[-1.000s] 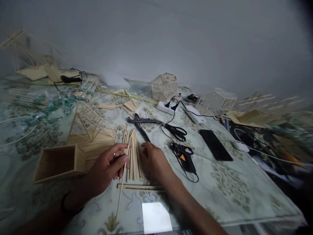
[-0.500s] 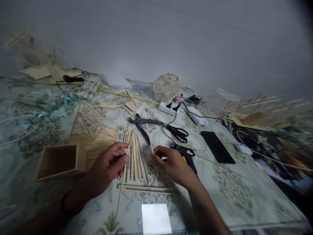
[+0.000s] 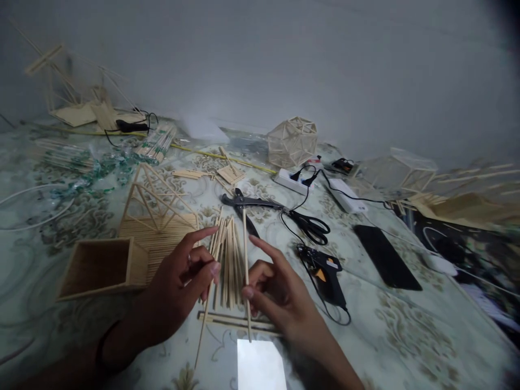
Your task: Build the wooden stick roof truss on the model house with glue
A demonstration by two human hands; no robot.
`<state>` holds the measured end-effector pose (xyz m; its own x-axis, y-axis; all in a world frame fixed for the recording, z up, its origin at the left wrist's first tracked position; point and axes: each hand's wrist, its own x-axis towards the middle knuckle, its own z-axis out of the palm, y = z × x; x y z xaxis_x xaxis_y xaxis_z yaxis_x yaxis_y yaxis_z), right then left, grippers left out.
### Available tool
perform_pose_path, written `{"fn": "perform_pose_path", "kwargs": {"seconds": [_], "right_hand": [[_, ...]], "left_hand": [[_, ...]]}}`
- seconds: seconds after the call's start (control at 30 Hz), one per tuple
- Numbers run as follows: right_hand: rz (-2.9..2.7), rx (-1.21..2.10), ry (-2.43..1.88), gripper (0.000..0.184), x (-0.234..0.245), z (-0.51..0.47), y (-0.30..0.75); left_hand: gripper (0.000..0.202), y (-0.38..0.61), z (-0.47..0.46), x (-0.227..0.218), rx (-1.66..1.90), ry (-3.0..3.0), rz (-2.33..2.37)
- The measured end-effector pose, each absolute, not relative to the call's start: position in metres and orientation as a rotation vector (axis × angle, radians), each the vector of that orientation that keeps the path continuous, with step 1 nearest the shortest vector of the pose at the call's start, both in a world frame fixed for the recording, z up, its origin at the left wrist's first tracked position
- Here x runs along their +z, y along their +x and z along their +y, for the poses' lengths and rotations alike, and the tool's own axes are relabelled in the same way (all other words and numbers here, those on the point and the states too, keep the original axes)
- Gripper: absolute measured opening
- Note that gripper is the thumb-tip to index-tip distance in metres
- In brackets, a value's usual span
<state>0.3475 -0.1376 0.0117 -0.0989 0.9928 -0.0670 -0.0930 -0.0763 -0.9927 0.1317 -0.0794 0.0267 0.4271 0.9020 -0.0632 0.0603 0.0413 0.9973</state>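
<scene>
My left hand (image 3: 184,276) pinches a thin wooden stick (image 3: 201,336) between thumb and fingers, its index finger stretched out. In my right hand (image 3: 276,295) another wooden stick (image 3: 245,249) stands nearly upright, gripped between thumb and fingers with the index finger raised. A fanned pile of sticks (image 3: 231,265) lies between the two hands. Crosswise in front of the pile lie a few more sticks (image 3: 227,320), partly behind my right hand. Black-handled scissors (image 3: 311,226) and a dark metal cutting tool (image 3: 252,201) lie just beyond.
A wooden box (image 3: 99,268) and a stick-built frame (image 3: 158,206) on a slatted base stand at left. To the right are a glue gun (image 3: 329,276), a black phone (image 3: 385,257) and a power strip (image 3: 292,181). A faceted stick model (image 3: 292,142) stands behind.
My right hand has moved left and nearer, and its index finger has lifted; its stick now stands closer to the pile. The view has shifted slightly. The left hand still pinches its stick.
</scene>
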Motion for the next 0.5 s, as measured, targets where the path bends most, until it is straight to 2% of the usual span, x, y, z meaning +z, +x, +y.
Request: {"fn": "perform_pose_path", "kwargs": {"seconds": [0.5], "right_hand": [[-1.374, 1.359, -1.06, 0.066, -0.004, -0.147, 0.332]], "left_hand": [[0.052, 0.133, -0.085, 0.022, 0.963, 1.383, 0.843]]}}
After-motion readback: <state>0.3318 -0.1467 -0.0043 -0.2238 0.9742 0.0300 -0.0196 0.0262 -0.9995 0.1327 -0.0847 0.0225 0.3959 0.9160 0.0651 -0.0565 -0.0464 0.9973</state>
